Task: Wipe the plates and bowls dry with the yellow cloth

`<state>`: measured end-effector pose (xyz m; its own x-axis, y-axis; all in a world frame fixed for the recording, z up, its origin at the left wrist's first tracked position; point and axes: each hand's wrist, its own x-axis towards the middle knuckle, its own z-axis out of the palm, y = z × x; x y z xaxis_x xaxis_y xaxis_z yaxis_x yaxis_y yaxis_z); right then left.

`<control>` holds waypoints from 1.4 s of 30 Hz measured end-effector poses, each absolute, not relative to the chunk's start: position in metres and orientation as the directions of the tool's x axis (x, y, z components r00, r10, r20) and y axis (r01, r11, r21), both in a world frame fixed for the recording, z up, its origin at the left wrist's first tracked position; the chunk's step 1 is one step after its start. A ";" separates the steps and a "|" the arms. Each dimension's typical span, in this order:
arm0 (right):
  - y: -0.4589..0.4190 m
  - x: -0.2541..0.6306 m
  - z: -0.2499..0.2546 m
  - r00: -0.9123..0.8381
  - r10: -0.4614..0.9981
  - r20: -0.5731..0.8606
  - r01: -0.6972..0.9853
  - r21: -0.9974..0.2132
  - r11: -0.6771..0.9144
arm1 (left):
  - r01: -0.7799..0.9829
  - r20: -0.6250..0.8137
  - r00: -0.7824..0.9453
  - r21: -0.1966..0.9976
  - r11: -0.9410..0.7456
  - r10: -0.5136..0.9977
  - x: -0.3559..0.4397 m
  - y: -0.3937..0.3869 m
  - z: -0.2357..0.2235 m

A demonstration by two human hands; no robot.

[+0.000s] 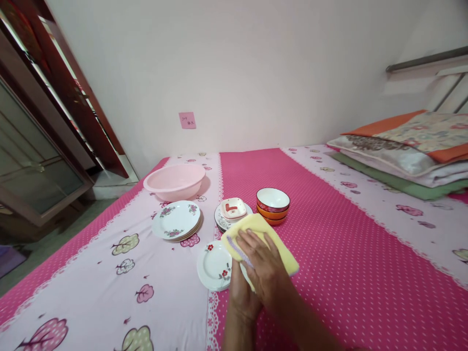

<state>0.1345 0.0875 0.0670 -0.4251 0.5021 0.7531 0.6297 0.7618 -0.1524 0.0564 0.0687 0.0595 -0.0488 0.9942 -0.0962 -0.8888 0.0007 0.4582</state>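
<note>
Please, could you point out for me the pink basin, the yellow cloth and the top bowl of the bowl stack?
Pink basin [175,179]: head view, on the inside of the basin.
Yellow cloth [260,223]: head view, on its upper part, beyond the fingers.
Top bowl [273,199]: head view, on its white inside.

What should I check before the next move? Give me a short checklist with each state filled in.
1. Right hand on the cloth: ok, its fingers are spread over it.
2. Left hand gripping securely: cannot tell, the cloth and right hand hide its fingers.
3. Front plates fully in view: not ok, the cloth and hands cover their right side.
4. Bowls upright and stacked: ok.
5. Left plates stacked face up: ok.
6. Basin away from both hands: ok, it sits behind the left plates.
</note>
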 end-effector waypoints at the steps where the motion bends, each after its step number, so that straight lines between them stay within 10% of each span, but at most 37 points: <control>1: 0.090 0.138 0.069 -0.398 0.526 0.752 0.669 -0.154 0.727 | -0.910 -0.105 -0.004 0.413 0.040 0.994 0.057 0.069 0.061; 13: 0.087 0.155 0.066 -0.462 0.593 0.659 0.704 -0.135 0.698 | -0.992 -0.157 -0.027 0.127 -0.007 0.987 0.030 0.072 0.066; 22: 0.045 0.133 0.098 -0.643 0.511 0.571 0.399 -0.321 0.859 | -0.691 -0.126 -0.149 0.722 -0.012 0.981 0.016 0.059 0.053; 28: 0.082 0.130 0.067 -0.444 0.458 0.770 0.499 -0.212 0.840 | -0.893 -0.132 -0.046 0.450 0.019 0.990 0.043 0.066 0.059; 33: 0.089 0.154 0.077 -0.491 0.635 0.596 0.616 -0.278 0.737 | -0.984 -0.168 0.028 0.170 0.057 0.985 0.040 0.070 0.072; 42: 0.068 0.157 0.090 -0.639 0.616 0.460 0.532 -0.315 0.786 | -0.974 -0.181 0.003 0.223 0.044 0.983 0.016 0.069 0.079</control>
<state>0.1574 0.0682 0.0904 -0.6390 0.6163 0.4602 0.5317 0.7863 -0.3147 0.0158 0.0692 0.0787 0.0029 0.9834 -0.1812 -0.9738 0.0440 0.2229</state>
